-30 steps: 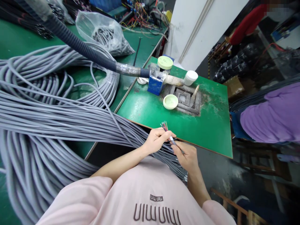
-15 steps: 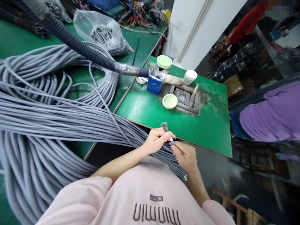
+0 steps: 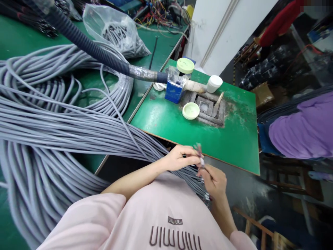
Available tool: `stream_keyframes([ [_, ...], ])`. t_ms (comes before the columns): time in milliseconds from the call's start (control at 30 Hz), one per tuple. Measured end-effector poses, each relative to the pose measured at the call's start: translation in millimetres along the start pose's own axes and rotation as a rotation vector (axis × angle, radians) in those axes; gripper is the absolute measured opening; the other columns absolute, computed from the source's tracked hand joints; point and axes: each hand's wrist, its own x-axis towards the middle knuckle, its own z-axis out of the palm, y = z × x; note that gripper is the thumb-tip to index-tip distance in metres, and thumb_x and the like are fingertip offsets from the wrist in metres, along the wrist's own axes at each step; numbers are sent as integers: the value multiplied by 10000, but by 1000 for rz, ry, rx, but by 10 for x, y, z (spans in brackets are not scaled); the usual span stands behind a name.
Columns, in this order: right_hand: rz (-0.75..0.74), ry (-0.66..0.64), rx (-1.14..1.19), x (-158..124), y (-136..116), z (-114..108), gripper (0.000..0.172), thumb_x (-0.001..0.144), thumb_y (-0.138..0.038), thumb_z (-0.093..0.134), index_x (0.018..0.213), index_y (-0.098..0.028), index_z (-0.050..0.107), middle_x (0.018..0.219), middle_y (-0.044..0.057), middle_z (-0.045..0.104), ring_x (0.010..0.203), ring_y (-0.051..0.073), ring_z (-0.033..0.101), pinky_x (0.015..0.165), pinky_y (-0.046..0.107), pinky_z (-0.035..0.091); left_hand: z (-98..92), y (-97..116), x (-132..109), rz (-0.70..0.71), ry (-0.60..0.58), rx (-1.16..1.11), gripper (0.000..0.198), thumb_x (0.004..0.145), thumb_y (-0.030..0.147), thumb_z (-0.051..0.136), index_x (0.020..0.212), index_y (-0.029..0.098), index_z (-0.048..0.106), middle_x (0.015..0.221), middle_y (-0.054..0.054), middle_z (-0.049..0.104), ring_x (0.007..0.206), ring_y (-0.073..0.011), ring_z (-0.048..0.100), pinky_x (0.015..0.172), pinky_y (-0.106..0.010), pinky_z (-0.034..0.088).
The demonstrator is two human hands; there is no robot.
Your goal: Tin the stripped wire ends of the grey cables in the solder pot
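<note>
My left hand (image 3: 179, 158) pinches the end of a grey cable (image 3: 201, 160) whose thin coloured wires fan out at the tip, blurred by motion. Just below and to the right, my right hand (image 3: 214, 180) closes its fingers on the same cable end. Both hands hover over the near edge of a small green table (image 3: 234, 139). A thick bundle of grey cables (image 3: 65, 128) runs from the left across my lap under my hands.
On the small table sit a blue box (image 3: 173, 92), two pale green lids (image 3: 190, 111), a white jar (image 3: 214, 83) and a recessed metal pot (image 3: 208, 107). A dark corrugated hose (image 3: 91, 50) reaches over it. A person in purple (image 3: 301, 128) sits at right.
Both hands with the cable end have shifted a little to the right and lower; the wire tips are now blurred. The view has tilted slightly.
</note>
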Motion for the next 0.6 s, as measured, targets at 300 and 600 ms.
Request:
stream_keyframes([
  [300, 426, -223, -319, -887, 679, -195, 345, 900, -436, 467, 736, -220, 681, 592, 16, 689, 499, 191, 649, 471, 270, 471, 10, -316, -44, -101, -268, 517, 159, 774, 313, 668, 865, 189, 707, 856, -70, 707, 837, -220, 635, 764, -294, 444],
  [600, 262, -320, 55, 131, 704, 792, 323, 943, -307, 393, 1080, -158, 645, 1131, 104, 677, 1069, 189, 616, 967, 340, 449, -10, -461, -678, -454, -253, 148, 249, 837, 329, 565, 939, 149, 702, 908, -55, 710, 799, -147, 631, 721, -228, 457],
])
